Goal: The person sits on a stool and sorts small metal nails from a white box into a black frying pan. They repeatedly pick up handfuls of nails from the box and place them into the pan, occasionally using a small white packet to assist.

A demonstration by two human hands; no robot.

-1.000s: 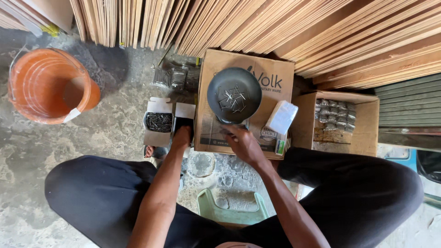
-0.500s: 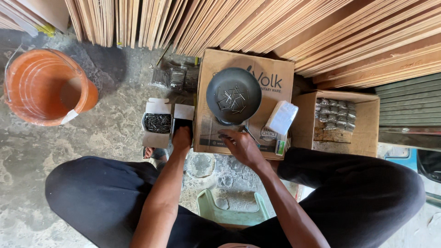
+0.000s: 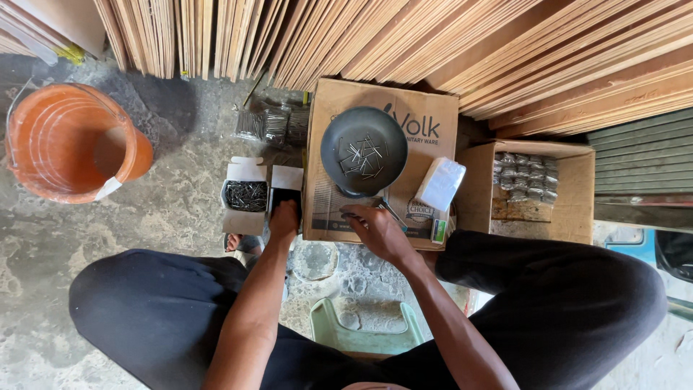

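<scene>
Left hand (image 3: 284, 219) reaches into the small open box (image 3: 286, 189); its fingers are hidden. Right hand (image 3: 377, 230), fingers loosely curled, rests on the cardboard carton (image 3: 426, 130) near the nail-filled pan (image 3: 364, 150).

Right hand (image 3: 375, 230) drew back from under the dark pan (image 3: 364, 150) toward the near edge of the cardboard box (image 3: 325, 202); thin metal tool (image 3: 393, 214) now exposed beside its fingers. Camera drifted slightly.
</scene>
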